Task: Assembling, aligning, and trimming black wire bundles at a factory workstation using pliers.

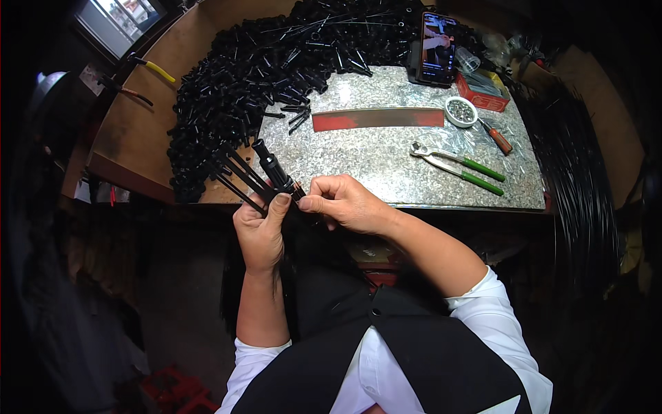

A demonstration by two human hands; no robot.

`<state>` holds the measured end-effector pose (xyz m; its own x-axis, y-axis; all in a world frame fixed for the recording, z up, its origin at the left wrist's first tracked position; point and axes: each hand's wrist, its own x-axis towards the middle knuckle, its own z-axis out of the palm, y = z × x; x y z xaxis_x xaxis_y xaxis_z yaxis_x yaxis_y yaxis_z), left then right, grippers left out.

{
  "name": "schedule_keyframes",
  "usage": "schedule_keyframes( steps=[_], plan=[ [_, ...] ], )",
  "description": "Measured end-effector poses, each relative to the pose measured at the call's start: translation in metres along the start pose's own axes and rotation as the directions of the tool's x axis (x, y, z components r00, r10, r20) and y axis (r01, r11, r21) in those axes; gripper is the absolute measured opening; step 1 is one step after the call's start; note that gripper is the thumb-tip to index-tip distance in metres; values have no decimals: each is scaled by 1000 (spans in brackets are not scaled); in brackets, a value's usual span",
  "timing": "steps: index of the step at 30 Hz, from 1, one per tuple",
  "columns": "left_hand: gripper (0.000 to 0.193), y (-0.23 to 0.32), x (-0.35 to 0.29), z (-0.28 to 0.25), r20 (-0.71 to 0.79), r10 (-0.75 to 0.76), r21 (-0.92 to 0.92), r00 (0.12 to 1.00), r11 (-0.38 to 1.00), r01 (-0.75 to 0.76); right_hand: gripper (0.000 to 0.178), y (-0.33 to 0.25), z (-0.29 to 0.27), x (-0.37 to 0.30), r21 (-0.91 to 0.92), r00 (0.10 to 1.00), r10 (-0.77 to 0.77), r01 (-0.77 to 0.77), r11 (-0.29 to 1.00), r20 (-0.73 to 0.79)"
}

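A stepped black tubular part (270, 164) stands tilted in my left hand (261, 231), whose thumb presses against its side. Several thin black rods (238, 174) fan out from the same grip, toward the far left. My right hand (350, 204) is closed in a pinch right beside the lower end of the tubular part. Whatever lies between those right fingertips is too small and covered to make out. Both hands are over the near edge of the speckled stone slab (331, 162).
A big heap of black tubular pieces (255, 79) covers the left and back. On the slab are a red-and-grey strip (378, 119), green-handled pincers (458, 168), a white cup of small metal bits (460, 112), a screwdriver (498, 138) and a propped phone (437, 52). Long black strands (583, 179) hang at right.
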<state>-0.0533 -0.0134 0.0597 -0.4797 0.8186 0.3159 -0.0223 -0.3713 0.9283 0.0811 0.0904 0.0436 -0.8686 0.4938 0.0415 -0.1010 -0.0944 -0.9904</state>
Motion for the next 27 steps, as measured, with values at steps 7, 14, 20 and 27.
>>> schedule_keyframes(
  steps=[7,14,20,27],
  plan=[
    [23,-3,7,-19,146,-83,122,986,990,65,33,-2,-6,-2,86,995,66,-72,994,70],
    [29,0,9,-23,312,-127,7,941,991,131,35,3,-2,-6,175,994,62,-76,982,87],
    [43,-12,-5,13,30,5,-100,1000,995,-2,29,11,8,-1,77,984,-21,36,996,-179],
    [51,-14,-11,32,-106,238,304,966,932,-196,24,13,31,8,-357,832,-455,340,870,-318]
  ],
)
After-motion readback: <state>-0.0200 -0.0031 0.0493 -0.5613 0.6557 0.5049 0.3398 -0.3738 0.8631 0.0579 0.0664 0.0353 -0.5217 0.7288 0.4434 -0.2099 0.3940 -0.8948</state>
